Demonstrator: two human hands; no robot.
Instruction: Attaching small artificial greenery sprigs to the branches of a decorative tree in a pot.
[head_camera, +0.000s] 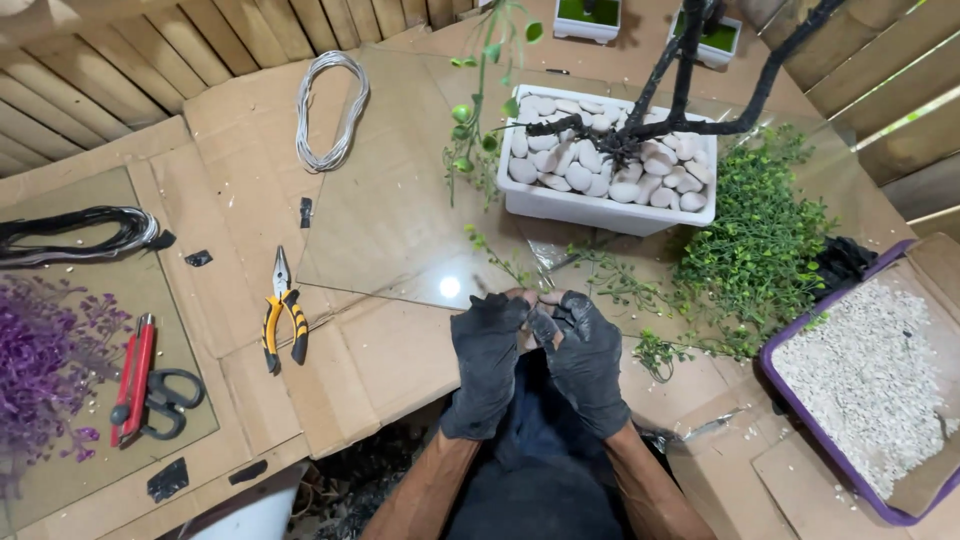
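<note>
- Head view, looking down: both gloved hands meet at the centre of the frame, just below a sheet of clear glass (400, 220) on flattened cardboard (250, 130).
- Left hand (487, 355) and right hand (585, 355) press their fingertips together around a thin green sprig (500, 262) that runs up and left from the pinch; both are closed on its stem end.
- Whether anything else sits between the fingers, I cannot tell; the dark gloves hide it.
- Straight above the hands, a white planter (610, 208) filled with pale pebbles (600, 160) already carries a black branching trunk (690, 70), planted and standing.
- My read: trunk and stones are done, while the branches look almost bare, so most of the foliage is yet to go on.
- A heap of loose green foliage (760, 240) lies right of centre, near the right hand.
- Yellow-handled pliers (283, 320) lie untouched left of the hands, well apart; a white wire coil (330, 110) lies at upper left.
- Far left: red cutter (135, 375), scissors (170, 398), purple foliage (40, 360).
- Lower right: purple tray (775, 375) of pale gravel.
</note>
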